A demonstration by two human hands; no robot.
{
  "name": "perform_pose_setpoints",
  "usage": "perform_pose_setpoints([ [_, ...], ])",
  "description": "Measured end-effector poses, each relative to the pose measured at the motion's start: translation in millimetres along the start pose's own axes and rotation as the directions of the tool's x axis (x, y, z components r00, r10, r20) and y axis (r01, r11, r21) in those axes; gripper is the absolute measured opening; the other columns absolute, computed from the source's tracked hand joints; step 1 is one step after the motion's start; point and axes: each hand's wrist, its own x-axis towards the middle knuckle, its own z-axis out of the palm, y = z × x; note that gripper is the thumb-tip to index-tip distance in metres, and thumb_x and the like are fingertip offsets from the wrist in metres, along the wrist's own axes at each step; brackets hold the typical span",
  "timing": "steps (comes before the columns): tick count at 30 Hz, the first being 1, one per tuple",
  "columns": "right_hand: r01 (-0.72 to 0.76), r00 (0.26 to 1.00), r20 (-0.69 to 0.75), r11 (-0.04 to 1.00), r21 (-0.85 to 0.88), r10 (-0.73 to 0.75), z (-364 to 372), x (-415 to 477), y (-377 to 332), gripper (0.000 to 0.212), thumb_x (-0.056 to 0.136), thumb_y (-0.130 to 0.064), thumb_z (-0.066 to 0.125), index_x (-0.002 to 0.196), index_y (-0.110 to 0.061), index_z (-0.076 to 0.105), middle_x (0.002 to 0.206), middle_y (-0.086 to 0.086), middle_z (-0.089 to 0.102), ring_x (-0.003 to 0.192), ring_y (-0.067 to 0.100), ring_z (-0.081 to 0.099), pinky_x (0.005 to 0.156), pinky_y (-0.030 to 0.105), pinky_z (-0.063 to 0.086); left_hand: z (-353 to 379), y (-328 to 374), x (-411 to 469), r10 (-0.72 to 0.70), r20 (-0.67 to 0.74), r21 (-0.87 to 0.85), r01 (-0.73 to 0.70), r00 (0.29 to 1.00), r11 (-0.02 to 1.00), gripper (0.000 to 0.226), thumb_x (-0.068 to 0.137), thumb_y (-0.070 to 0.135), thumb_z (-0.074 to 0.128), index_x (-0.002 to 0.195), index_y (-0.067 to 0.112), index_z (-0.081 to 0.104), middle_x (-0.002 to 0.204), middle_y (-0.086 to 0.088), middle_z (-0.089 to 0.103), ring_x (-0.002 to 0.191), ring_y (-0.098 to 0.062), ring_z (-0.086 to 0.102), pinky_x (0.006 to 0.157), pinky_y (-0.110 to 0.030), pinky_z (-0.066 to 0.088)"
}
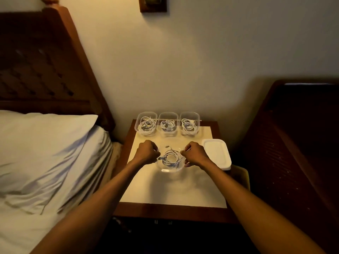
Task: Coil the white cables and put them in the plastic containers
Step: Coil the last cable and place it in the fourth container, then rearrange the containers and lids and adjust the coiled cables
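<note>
Between both hands, coiled cable (171, 158) flat in container (169, 169).

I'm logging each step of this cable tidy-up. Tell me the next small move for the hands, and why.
Probably tuck the loose end into the front container. The left hand and right hand grip its two sides, and the coiled white cable already lies inside, but one connector end juts out by the left hand. The three back containers each hold a coil, so this looks like the last one.
</note>
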Motion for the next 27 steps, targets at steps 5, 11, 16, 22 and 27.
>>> perform_pose_setpoints([
  [5, -0.026, 0.999, 0.042, 1.0, 0.001, 0.026, 19, -8, 10, 0.013, 0.092, -0.012, 0.061, 0.101, -0.004, 0.058, 0.097, 0.016, 0.065, 0.074, 0.034, 0.071, 0.067, 0.043, 0.062, 6, -25, -8, -0.017, 0.017, 0.022, 0.016, 1.0, 1.0, 0.015, 0.082, 0.016, 0.076, 0.092, 0.008, 0.069, 0.086, -0.013, 0.072, 0.069, -0.024, 0.073, 0.071, -0.044, 0.061],
  [11, -0.057, 0.993, 0.106, 0.998, -0.003, 0.057, 29, -15, 21, 0.02, 0.093, -0.01, 0.056, 0.111, -0.001, 0.058, 0.082, 0.01, 0.065, 0.07, 0.027, 0.07, 0.066, 0.036, 0.062, 12, -39, -13, -0.033, 0.042, 0.047, 0.031, 0.999, 0.998, 0.015, 0.081, 0.017, 0.075, 0.092, 0.009, 0.069, 0.087, -0.013, 0.073, 0.068, -0.023, 0.073, 0.071, -0.043, 0.061],
  [16, -0.012, 0.996, 0.084, 0.996, -0.086, 0.019, 21, -13, 23, 0.02, 0.094, -0.018, 0.057, 0.104, -0.003, 0.064, 0.097, 0.013, 0.069, 0.071, 0.023, 0.071, 0.061, 0.032, 0.06, 11, -35, -15, -0.009, -0.006, 0.216, 0.01, 1.0, 0.976, 0.029, 0.085, 0.027, 0.072, 0.108, 0.011, 0.068, 0.11, -0.011, 0.068, 0.1, -0.029, 0.064, 0.079, -0.035, 0.053],
  [22, 0.039, 0.943, -0.322, 0.989, -0.145, -0.084, -42, 3, 35, 0.01, 0.091, -0.025, 0.059, 0.093, -0.017, 0.064, 0.1, 0.008, 0.071, 0.089, 0.028, 0.067, 0.081, 0.039, 0.057, 22, 33, -11, 0.26, -0.134, 0.13, -0.244, 0.956, 0.961, 0.021, 0.094, 0.023, 0.063, 0.108, 0.009, 0.069, 0.095, -0.008, 0.074, 0.087, -0.024, 0.067, 0.074, -0.03, 0.05],
  [27, -0.081, 0.858, -0.513, 0.979, -0.187, -0.027, -87, 17, 71, 0.026, 0.094, -0.019, 0.061, 0.118, -0.011, 0.058, 0.127, 0.012, 0.055, 0.116, 0.029, 0.054, 0.092, 0.036, 0.048, 73, 89, 1, 0.292, -0.063, -0.014, -0.293, 0.954, 0.956, 0.015, 0.09, 0.023, 0.068, 0.094, 0.01, 0.074, 0.088, -0.008, 0.074, 0.08, -0.023, 0.068, 0.075, -0.035, 0.055],
])
